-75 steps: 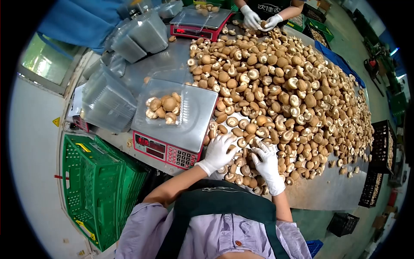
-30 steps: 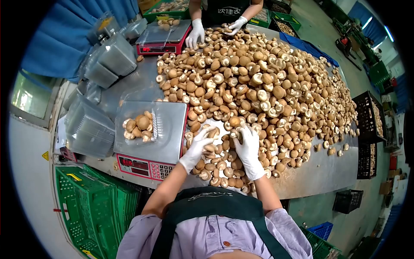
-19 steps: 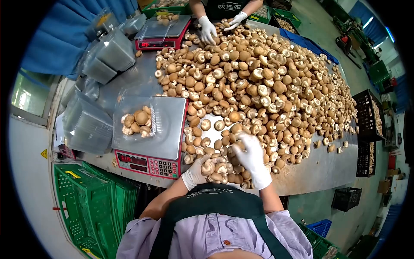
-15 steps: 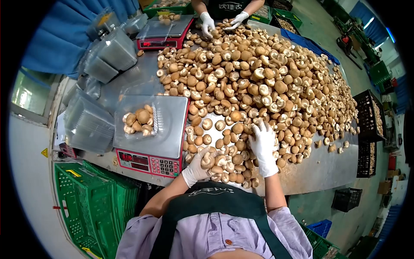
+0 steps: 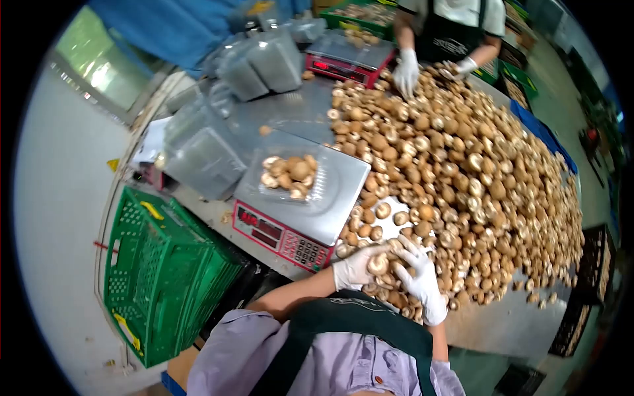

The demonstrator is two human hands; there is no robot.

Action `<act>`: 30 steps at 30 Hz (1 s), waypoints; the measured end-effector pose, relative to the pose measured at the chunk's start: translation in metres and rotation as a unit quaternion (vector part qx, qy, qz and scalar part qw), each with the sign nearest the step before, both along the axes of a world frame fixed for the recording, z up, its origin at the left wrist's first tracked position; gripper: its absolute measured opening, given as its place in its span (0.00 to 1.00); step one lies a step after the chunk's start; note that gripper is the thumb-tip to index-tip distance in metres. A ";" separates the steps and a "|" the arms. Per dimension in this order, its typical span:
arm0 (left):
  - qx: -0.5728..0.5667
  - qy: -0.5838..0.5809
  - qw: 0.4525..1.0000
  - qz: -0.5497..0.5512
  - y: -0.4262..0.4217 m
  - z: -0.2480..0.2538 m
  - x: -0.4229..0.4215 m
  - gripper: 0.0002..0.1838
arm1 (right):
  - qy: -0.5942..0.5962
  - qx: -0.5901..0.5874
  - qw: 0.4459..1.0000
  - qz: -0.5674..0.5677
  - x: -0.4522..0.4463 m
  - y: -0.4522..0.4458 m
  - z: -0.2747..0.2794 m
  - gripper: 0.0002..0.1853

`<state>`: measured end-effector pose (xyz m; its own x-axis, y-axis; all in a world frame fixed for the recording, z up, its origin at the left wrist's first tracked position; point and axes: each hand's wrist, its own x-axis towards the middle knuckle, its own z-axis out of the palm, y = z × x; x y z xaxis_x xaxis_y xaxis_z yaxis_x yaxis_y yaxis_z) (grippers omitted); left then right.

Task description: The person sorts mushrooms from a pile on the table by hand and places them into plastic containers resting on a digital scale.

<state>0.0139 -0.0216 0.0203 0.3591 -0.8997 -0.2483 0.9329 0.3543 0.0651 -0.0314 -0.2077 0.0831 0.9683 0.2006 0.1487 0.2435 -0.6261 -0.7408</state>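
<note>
- Metal table: beneath the near scale.
- Mushroom pile: right of the near scale, spreading well past it.
- Green crates: below and left of the near scale, tilted.
- Stacked clear trays: just left of the near scale.
- Filled clear tray: on the near scale, mushrooms inside.
- Right hand: gloved, right of the near scale, fingers spread and bent over mushrooms.
- Left hand: gloved, just beside the near scale's lower right corner, cupped round a few mushrooms.
</note>
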 end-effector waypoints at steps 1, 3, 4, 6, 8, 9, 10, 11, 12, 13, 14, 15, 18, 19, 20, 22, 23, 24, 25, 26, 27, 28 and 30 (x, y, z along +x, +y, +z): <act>0.047 0.023 0.999 0.003 -0.002 -0.002 -0.001 0.22 | 0.018 0.028 0.999 -0.004 -0.001 0.002 0.001 0.16; 0.048 0.018 0.998 0.021 0.002 -0.002 -0.001 0.19 | -0.009 0.064 0.995 -0.070 -0.002 0.007 0.009 0.15; -0.024 0.025 0.999 0.019 0.005 0.004 0.004 0.19 | -0.010 0.079 0.992 -0.099 -0.003 0.005 0.007 0.15; 0.107 -0.017 0.990 0.091 0.011 0.024 0.009 0.19 | 0.016 0.080 0.989 -0.125 -0.011 -0.002 -0.008 0.15; 0.224 -0.210 0.940 0.151 0.038 0.048 0.021 0.19 | 0.061 0.044 0.991 -0.113 -0.022 -0.006 -0.014 0.16; 0.276 -0.263 0.906 0.183 0.055 0.078 0.027 0.17 | 0.091 0.026 0.990 -0.105 -0.028 -0.007 -0.012 0.16; 0.333 -0.311 0.865 0.210 0.072 0.108 0.033 0.15 | 0.050 0.012 0.995 -0.091 -0.034 -0.006 -0.017 0.16; 0.387 -0.360 0.804 0.272 0.090 0.100 0.045 0.15 | 0.044 -0.004 0.995 -0.092 -0.040 -0.007 -0.024 0.16; 0.443 -0.403 0.725 0.339 0.099 0.128 0.053 0.17 | 0.057 -0.009 0.994 -0.091 -0.044 -0.006 -0.023 0.15; 0.518 -0.442 0.619 0.391 0.113 0.130 0.065 0.19 | 0.069 -0.015 0.993 -0.091 -0.047 -0.002 -0.021 0.14; 0.604 -0.582 0.338 0.426 0.127 0.132 0.080 0.24 | 0.081 -0.015 0.992 -0.098 -0.050 0.003 -0.018 0.12; 0.675 -0.597 0.181 0.395 0.147 0.114 0.096 0.31 | 0.095 -0.005 0.992 -0.089 -0.052 0.009 -0.011 0.13; 0.789 -0.582 0.097 0.170 0.165 0.087 0.116 0.33 | 0.083 -0.041 0.996 0.011 -0.057 0.021 -0.015 0.10; 0.806 -0.578 0.050 0.116 0.166 0.085 0.117 0.35 | 0.092 -0.087 0.990 0.069 -0.057 0.023 -0.013 0.10; 0.803 -0.583 0.066 0.099 0.168 0.084 0.115 0.38 | 0.085 -0.093 0.984 0.128 -0.059 0.016 -0.029 0.11; 0.783 -0.596 0.119 0.135 0.176 0.089 0.115 0.38 | 0.071 -0.196 0.959 0.191 -0.058 0.018 -0.030 0.14; 0.758 -0.606 0.173 0.166 0.181 0.089 0.113 0.39 | 0.070 -0.201 0.958 0.195 -0.057 0.017 -0.028 0.14; 0.700 -0.616 0.245 0.266 0.190 0.090 0.114 0.36 | 0.045 -0.242 0.946 0.212 -0.056 0.017 -0.026 0.14; 0.647 -0.608 0.294 0.355 0.197 0.091 0.113 0.32 | 0.021 -0.282 0.931 0.230 -0.057 0.018 -0.025 0.14; 0.645 -0.581 0.299 0.396 0.205 0.093 0.112 0.28 | -0.019 -0.284 0.928 0.241 -0.057 0.015 -0.033 0.14; 0.642 -0.553 0.302 0.437 0.215 0.096 0.111 0.24 | -0.019 -0.285 0.926 0.247 -0.060 0.014 -0.033 0.14; 0.646 -0.525 0.293 0.471 0.226 0.096 0.112 0.21 | -0.023 -0.315 0.919 0.236 -0.063 0.014 -0.032 0.14; 0.596 -0.424 0.417 0.540 0.248 0.087 0.113 0.16 | -0.014 -0.350 0.913 0.208 -0.066 0.017 -0.025 0.15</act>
<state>0.1273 0.2260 0.1077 0.8084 0.4810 0.3392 -0.2657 -0.2160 0.9395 -0.0975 -0.1903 0.0585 0.7839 0.6064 -0.1334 0.5816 -0.7923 -0.1845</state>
